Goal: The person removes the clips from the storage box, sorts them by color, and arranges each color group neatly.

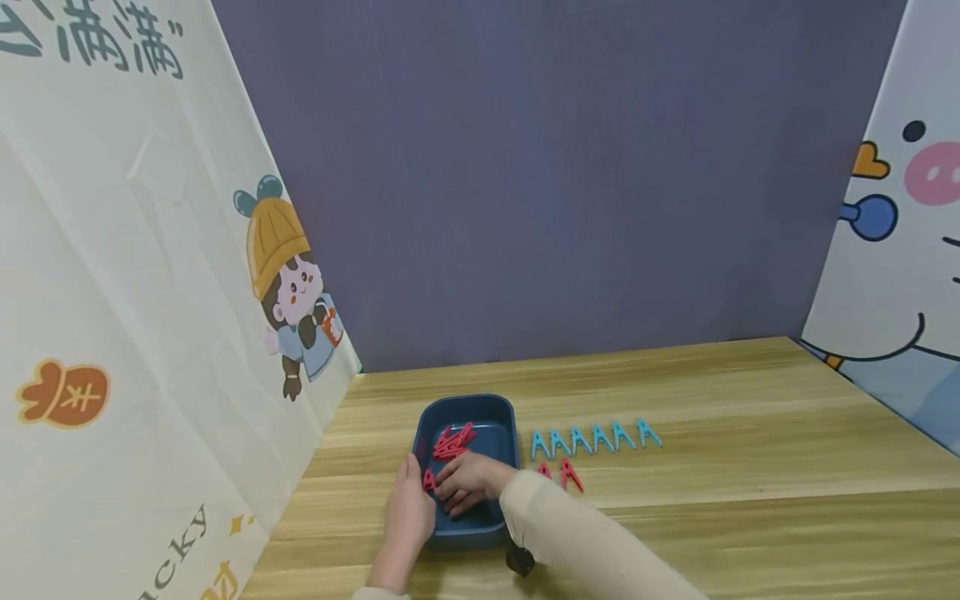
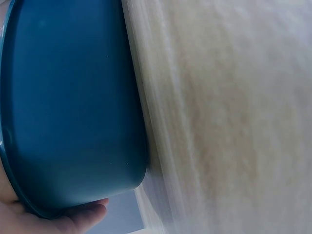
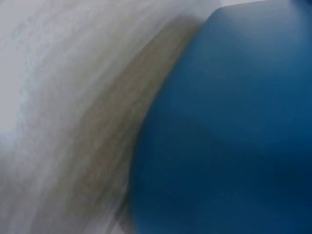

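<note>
The red clips (image 1: 452,442) lie in a loose heap inside the blue tub (image 1: 501,414), just beyond my right fingertips, with one more red clip (image 1: 429,480) standing between my two hands at the tub's left rim. My right hand (image 1: 468,483) is down inside the tub with its fingers curled under; whether they have closed on a clip I cannot tell, since the knuckles hide the tips and the right wrist view shows only blurred blue wall. My left hand (image 1: 408,510) lies along the outside of the tub's left wall, fingers fairly straight and pressed flat against it, thumb tucked under the rim in the left wrist view (image 2: 73,219), gripping nothing but steadying the tub.

To the right of my right forearm two red clips (image 1: 568,475) stand on the wooden table (image 1: 750,467), and just past them runs a row of six blue clips (image 1: 592,437), well clear of my fingers.

To do this cleanly, I think I should keep the left palm firm so the tub does not slide, pinch a single clip by its handle end rather than raking the heap, and lift straight up over the rim before moving right.
</note>
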Motion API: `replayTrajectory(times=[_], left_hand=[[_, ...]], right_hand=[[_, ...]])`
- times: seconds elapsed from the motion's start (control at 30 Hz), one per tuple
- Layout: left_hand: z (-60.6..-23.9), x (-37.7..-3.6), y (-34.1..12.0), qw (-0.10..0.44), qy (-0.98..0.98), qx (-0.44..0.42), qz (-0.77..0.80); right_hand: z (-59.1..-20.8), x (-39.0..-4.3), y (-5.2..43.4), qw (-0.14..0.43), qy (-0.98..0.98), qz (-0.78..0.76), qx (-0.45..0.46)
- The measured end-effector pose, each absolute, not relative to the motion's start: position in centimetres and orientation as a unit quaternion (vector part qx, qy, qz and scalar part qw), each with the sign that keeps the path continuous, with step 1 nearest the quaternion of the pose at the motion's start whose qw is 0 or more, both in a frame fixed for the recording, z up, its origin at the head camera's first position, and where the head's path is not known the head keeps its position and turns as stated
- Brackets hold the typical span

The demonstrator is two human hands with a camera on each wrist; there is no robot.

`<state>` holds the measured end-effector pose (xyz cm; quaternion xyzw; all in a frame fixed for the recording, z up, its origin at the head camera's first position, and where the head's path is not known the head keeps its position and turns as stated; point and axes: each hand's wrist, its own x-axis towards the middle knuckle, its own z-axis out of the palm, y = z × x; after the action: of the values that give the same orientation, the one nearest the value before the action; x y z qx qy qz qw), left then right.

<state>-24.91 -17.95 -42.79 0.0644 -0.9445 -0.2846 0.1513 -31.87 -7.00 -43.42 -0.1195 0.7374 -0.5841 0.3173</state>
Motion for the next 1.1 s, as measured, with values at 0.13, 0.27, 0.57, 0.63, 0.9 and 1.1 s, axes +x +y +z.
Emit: replayTrajectory(times=[0.13, 0.27, 0.57, 0.63, 0.9, 1.1], left_hand=[[-42.84, -24.92, -17.95, 0.153, -0.943, 0.065, -0.289], [-42.84, -24.87, -17.97, 0.158, -0.943, 0.059, -0.288], [-42.63, -24.74, -17.96, 0.149, -0.944, 0.062, -0.288], [-42.58, -24.72, -17.93, 0.149, -0.945, 0.060, -0.286], [-42.64, -24.76, -17.91, 0.157, -0.944, 0.059, -0.284], [-42.65, -24.83, -17.88, 0.152, -0.943, 0.065, -0.290]], right_hand=[[-43.21, -31.65, -7.15, 0.312, 0.741, -0.583, -0.112], [-43.07, -31.41, -7.26, 0.312, 0.743, -0.582, -0.110], [-43.18, -31.04, -7.40, 0.310, 0.746, -0.576, -0.124], [-43.20, -30.96, -7.44, 0.310, 0.748, -0.573, -0.126], [-43.10, -31.12, -7.24, 0.323, 0.742, -0.577, -0.106], [-43.14, -31.61, -6.98, 0.320, 0.709, -0.625, -0.074]])
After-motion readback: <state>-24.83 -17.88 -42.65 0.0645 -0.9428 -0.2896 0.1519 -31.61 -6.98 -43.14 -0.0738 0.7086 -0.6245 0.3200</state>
